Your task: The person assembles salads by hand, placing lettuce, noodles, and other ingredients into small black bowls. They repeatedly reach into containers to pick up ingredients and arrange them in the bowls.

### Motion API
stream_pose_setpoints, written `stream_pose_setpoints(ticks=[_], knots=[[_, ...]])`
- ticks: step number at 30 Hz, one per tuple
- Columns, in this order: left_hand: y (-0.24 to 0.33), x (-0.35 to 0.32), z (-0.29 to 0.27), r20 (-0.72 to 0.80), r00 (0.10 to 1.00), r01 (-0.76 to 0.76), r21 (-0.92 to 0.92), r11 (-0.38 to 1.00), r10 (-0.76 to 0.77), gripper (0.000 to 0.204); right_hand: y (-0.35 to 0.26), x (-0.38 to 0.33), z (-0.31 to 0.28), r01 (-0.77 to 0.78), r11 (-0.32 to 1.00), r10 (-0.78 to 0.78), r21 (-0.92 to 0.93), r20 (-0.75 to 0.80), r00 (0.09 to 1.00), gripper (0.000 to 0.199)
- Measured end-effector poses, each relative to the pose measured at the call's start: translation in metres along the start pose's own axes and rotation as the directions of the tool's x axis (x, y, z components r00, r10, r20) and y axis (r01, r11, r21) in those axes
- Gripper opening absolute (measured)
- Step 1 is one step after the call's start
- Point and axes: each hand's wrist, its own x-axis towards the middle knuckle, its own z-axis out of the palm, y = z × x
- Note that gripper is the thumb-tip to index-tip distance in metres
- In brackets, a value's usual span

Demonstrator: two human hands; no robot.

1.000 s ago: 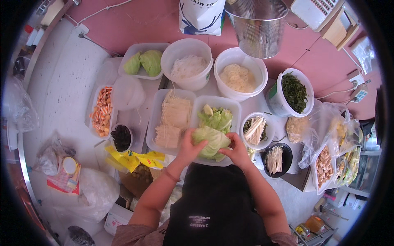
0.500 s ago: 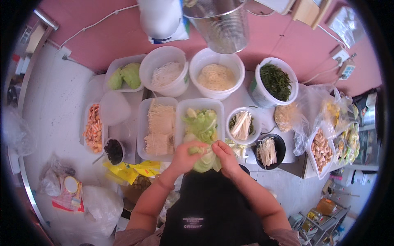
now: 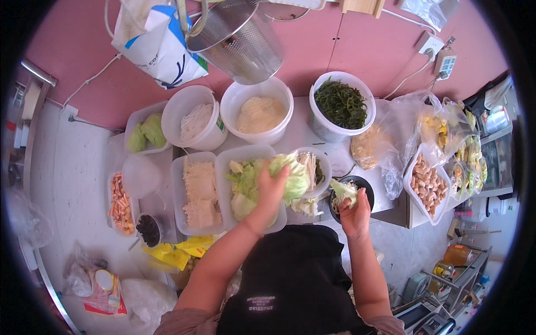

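Observation:
My left hand (image 3: 273,188) is closed around a pale green lettuce head (image 3: 294,176), raised above the right side of a clear tub (image 3: 224,167) of torn lettuce. In my right hand (image 3: 355,214) a torn lettuce leaf (image 3: 341,190) is pinched over a black bowl (image 3: 365,183). Pale mushroom strands show in that bowl, partly hidden by the leaf and fingers. Behind the lettuce head, a white bowl (image 3: 325,163) holds enoki mushrooms and dark greens, also partly covered. Loose lettuce scraps (image 3: 306,207) lie on the counter between my hands.
Left of the lettuce stands a tub of enoki (image 3: 200,192). White buckets of noodles (image 3: 277,126) and dark green seaweed strips (image 3: 341,105) line the back. A tray of small brown sausage pieces (image 3: 429,187) sits at right. A metal strainer basket (image 3: 245,47) hangs above.
My hands have parted from over the lettuce tub. The left has lifted the lettuce head up and right; the right has carried a torn leaf right to the black bowl. The view has shifted.

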Motion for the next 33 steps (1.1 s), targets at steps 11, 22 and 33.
stream_pose_setpoints(ticks=[11,22,33], knots=[[0.001,0.019,-0.12,0.002,0.999,-0.054,0.205,0.977,0.054,0.031,-0.035,0.02,0.001,0.028,0.965,-0.003,-0.262,0.094,0.996,0.034],[-0.019,-0.042,-0.162,0.519,0.852,-0.522,0.837,0.163,0.061,0.054,0.145,-0.004,0.049,0.695,-0.097,0.442,-0.712,0.595,0.671,0.044],[-0.011,-0.045,-0.181,0.543,0.84,-0.511,0.797,0.321,-0.012,0.035,0.189,0.008,0.045,0.575,-0.42,0.327,-0.702,0.474,0.817,0.044]])
